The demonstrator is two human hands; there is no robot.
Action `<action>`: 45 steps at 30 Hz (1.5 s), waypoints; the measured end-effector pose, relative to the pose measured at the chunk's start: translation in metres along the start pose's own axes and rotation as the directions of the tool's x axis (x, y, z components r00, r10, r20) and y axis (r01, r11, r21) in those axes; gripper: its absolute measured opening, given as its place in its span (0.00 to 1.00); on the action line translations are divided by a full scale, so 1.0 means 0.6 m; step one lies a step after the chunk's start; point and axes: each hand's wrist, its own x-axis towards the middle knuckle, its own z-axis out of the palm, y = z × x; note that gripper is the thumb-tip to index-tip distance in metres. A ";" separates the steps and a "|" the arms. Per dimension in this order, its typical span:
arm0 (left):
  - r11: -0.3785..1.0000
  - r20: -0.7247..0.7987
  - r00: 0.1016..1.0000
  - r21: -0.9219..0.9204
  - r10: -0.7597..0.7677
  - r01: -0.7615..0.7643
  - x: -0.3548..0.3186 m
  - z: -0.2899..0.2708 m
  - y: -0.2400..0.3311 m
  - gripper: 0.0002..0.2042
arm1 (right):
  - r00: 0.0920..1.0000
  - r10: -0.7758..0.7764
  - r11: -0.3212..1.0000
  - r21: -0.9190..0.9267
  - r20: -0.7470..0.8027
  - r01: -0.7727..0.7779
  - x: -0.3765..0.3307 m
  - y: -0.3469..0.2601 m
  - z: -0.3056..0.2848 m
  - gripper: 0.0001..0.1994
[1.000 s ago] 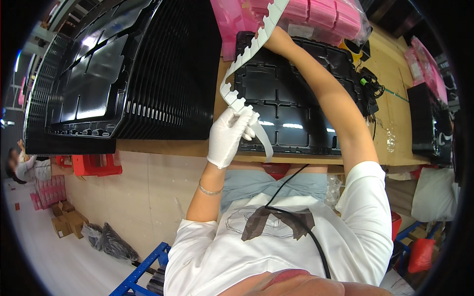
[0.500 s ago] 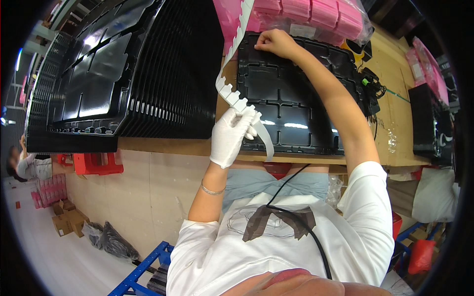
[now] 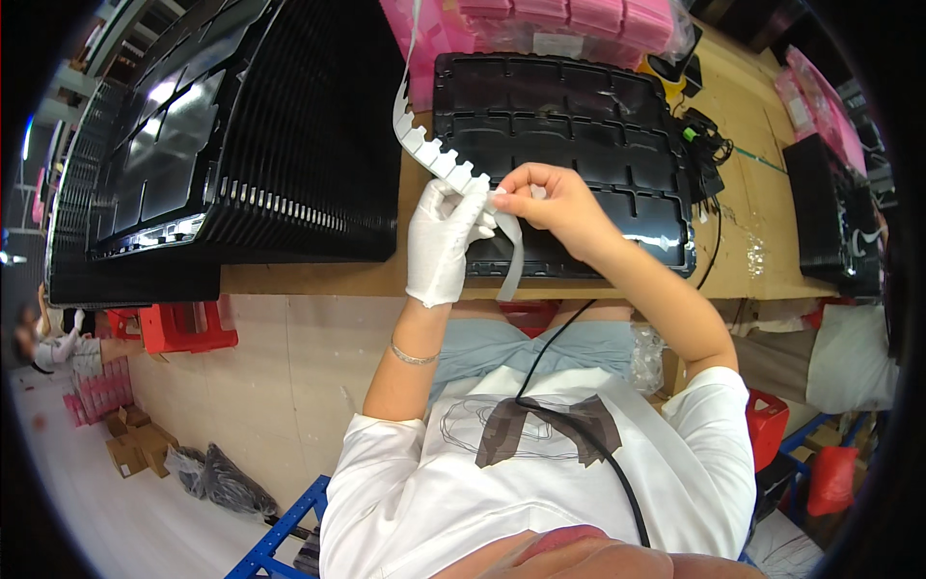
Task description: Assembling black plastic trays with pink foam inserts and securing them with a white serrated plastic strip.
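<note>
A long white strip with notched tabs (image 3: 429,151) hangs down from the top edge and runs into my left hand (image 3: 439,246), which wears a white glove. The gloved fingers are closed round the strip, and its plain tail (image 3: 513,262) curls below them. Bare and pinched, my right hand (image 3: 562,210) meets the strip beside the left fingertips, thumb and forefinger on a small white tab. Both hands are above the near left part of a black plastic tray (image 3: 550,147), which lies flat on the cardboard-covered table (image 3: 318,280).
To the left rises a tall stack of black trays (image 3: 318,145). Pink wrapped packs (image 3: 569,24) lie behind the flat tray. Black cables (image 3: 709,145) and a dark box (image 3: 820,212) are on the right. A red stool (image 3: 188,326) stands on the floor at the left.
My right hand has come back from the tray's far left area to the strip at my left hand. My left hand still holds the strip.
</note>
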 end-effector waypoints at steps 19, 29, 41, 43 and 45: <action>0.989 0.029 0.999 0.145 0.013 -0.017 -0.017 0.015 -0.013 0.09 | 0.835 -0.414 0.444 -0.881 -0.363 -0.163 0.129 -0.011 -0.504 0.10; 0.996 0.077 0.997 0.089 -0.031 0.024 -0.013 -0.001 -0.016 0.07 | 0.829 -0.428 0.363 -0.908 -0.360 -0.208 0.145 -0.013 -0.510 0.11; 0.993 0.092 0.996 0.114 -0.009 -0.002 -0.014 0.000 -0.017 0.07 | 0.795 -0.523 0.242 -0.948 -0.308 -0.208 0.146 -0.012 -0.491 0.10; 0.989 0.097 0.995 0.148 0.007 -0.021 -0.016 0.000 -0.023 0.07 | 0.843 -0.447 0.313 -0.935 -0.299 -0.166 0.119 -0.022 -0.475 0.11; 0.983 0.101 0.995 0.179 0.023 -0.041 -0.022 0.002 -0.026 0.07 | 0.897 -0.354 0.458 -0.885 -0.264 -0.080 0.093 -0.024 -0.473 0.11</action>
